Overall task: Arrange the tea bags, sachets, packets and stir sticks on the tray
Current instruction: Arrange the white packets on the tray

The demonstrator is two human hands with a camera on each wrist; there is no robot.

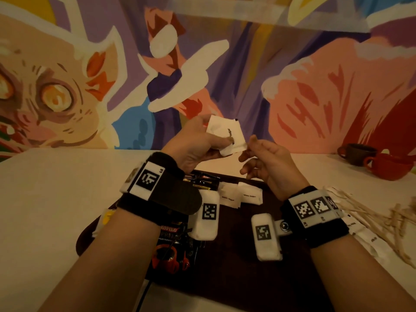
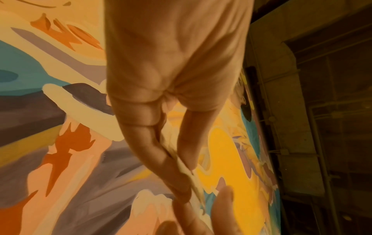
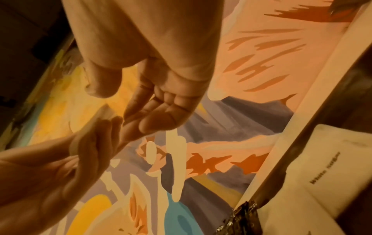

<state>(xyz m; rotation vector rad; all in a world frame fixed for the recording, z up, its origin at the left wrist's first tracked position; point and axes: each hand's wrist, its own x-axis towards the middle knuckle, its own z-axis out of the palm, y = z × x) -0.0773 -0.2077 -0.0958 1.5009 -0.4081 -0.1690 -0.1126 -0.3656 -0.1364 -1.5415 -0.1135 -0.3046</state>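
Now | left hand [image 1: 191,143]: one sachet [image 1: 226,134] | tray [image 1: 281,278]: two sachets [image 1: 239,195] (white sugar)

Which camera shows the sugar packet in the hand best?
The head view: the sugar packet faces it, print readable, pinched by the left hand. The wrist views catch only its thin edge between fingers.

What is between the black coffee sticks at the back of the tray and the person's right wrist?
Two white sugar sachets lie side by side on the dark tray, right of the coffee sticks and left of the right wrist; the head view shows this.
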